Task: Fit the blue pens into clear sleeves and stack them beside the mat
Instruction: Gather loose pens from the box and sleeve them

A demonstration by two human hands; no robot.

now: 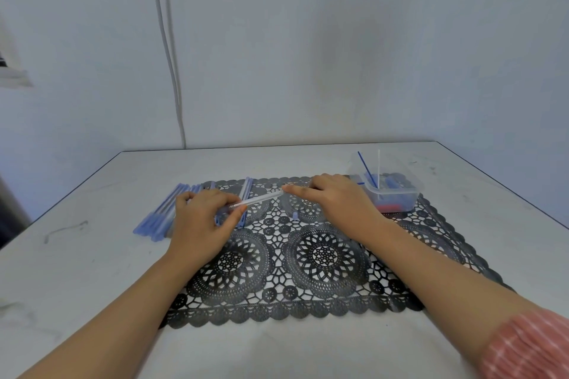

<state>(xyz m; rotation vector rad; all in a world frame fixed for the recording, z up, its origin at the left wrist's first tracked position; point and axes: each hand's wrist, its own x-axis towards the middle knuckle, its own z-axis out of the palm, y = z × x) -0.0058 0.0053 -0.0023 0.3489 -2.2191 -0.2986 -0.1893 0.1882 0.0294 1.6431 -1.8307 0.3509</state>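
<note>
A clear pen sleeve (260, 199) lies slanted above the black lace mat (308, 258). My left hand (201, 221) pinches its near end, and my right hand (335, 198) pinches its far end with fingertips. A stack of sleeved blue pens (161, 214) lies on the table just left of the mat. Two more blue pens (245, 191) lie on the mat behind my left hand, partly hidden by it. A small blue cap (295, 215) sits on the mat between my hands.
A clear plastic tub (389, 189) stands at the mat's far right corner, holding blue parts, something red, and upright thin refills. The white table (92, 271) meets a wall at the back, with a cable (167, 49) hanging down it.
</note>
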